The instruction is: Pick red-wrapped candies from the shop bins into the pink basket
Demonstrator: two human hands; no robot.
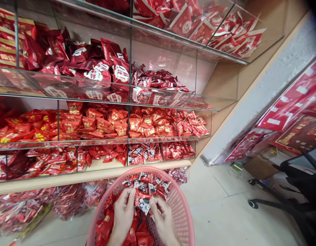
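Both hands are over a pink perforated plastic basket [187, 218] of small red packets. Between them is a red candy packet [143, 202] with black-and-white cartoon figures. My left hand [123, 212] pinches its left edge between thumb and fingers, and my right hand [163, 218] pinches its right edge. Similar cartoon-printed packets [145, 177] lie at the basket's far side. Plain red packets with gold print [105, 223] fill its near left part, partly covered by my left hand and forearm.
A shelf with clear dividers holds red packets in several rows, among them cartoon-printed packets [145, 153] just beyond the basket. Bagged packets [68, 198] lie under the shelf at left. To the right are a black wheeled chair [283, 201] and a cardboard box [259, 167].
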